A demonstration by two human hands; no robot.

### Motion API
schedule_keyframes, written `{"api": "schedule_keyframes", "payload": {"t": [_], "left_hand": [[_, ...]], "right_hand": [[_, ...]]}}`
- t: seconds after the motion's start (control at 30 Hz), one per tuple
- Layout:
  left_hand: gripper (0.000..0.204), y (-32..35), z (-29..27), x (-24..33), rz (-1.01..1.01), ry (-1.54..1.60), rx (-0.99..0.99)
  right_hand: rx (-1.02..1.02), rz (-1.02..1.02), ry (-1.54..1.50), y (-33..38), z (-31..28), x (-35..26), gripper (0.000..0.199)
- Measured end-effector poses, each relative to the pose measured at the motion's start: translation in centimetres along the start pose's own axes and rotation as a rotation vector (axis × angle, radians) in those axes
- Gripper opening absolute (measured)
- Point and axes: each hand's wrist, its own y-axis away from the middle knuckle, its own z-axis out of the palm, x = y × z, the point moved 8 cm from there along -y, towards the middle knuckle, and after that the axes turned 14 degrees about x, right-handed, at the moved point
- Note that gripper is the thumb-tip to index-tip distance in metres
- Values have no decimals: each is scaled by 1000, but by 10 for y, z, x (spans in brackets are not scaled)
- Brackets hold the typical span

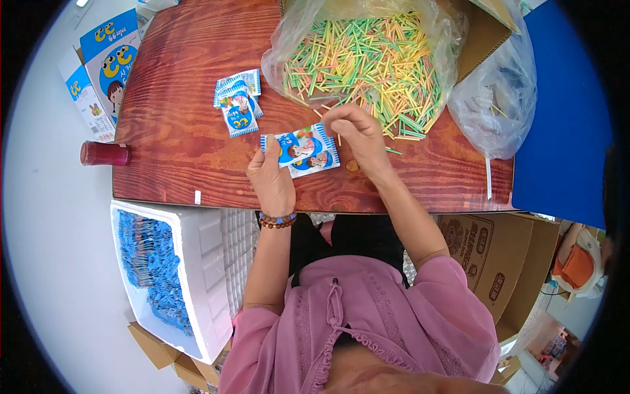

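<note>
Head view: left hand [270, 176] pinches packets [303, 150]; right hand [357, 134] pinches a stick [338, 139].

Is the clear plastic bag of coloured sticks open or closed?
Open. The clear plastic bag has its mouth spread toward the person, and coloured sticks spill onto the wooden table beside the right hand.

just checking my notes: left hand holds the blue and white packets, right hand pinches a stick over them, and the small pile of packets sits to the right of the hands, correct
Not quite. The head view shows the small pile of packets to the left of the hands, not the right. The rest holds: the left hand holds the blue and white packets, and the right hand pinches a stick over them.
</note>
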Motion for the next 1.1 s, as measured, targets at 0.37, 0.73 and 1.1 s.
{"api": "schedule_keyframes", "payload": {"t": [0.37, 0.73, 1.1], "left_hand": [[17, 9, 8, -15, -157, -31, -35], [19, 6, -4, 2, 3, -30, 45], [21, 7, -19, 3, -19, -6, 51]], "right_hand": [[-423, -589, 592, 21, 30, -28, 29], [-224, -281, 471, -21, -47, -42, 15], [-450, -738, 1278, -29, -56, -50, 28]]}}
